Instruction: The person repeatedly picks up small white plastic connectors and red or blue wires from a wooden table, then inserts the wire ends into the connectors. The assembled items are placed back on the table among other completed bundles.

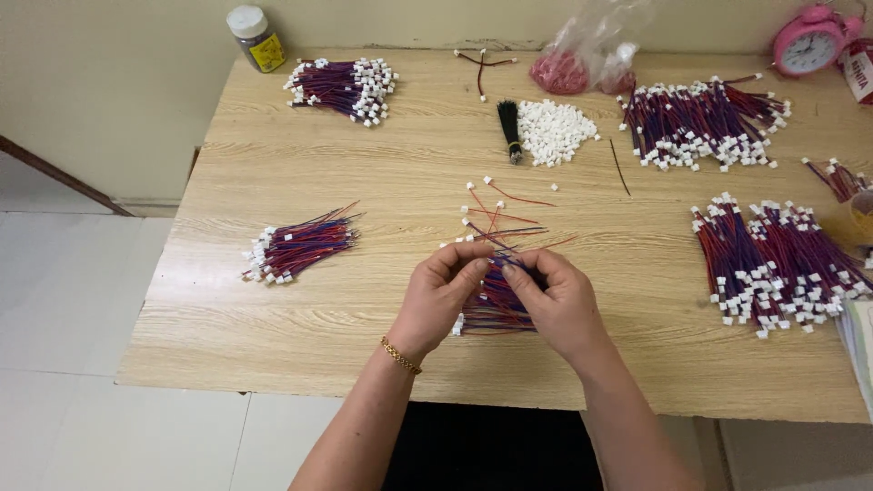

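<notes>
Head view
Left hand: at 6 o'clock on the table, fingertips pinched on a wire end just above the wire bunch; a gold bracelet sits on the wrist.
Right hand: just beside the left, fingertips meeting it, closed over the same wires; the bunch lies partly under this hand.
Wire bunch: red and blue wires with white plugs, on the table between and below the two hands, plugs showing at its left end.
Loose wires: a few red and blue strands with white plugs, scattered at 12 o'clock from the hands, near them.
Small bundle: at 9 o'clock from the hands, well apart, plugs pointing left.
Far-left bundle: at 11 o'clock, near the table's back edge.
Jar: white lid, at the back-left corner beside that bundle.
Plug heap: white plugs at 12 o'clock, with a black tie bundle touching its left side.
Bag: clear plastic with red contents, behind the heap.
Right bundles: a big pile at 1 o'clock; another pile at 3 o'clock.
Clock: pink, at the back-right corner.
</notes>
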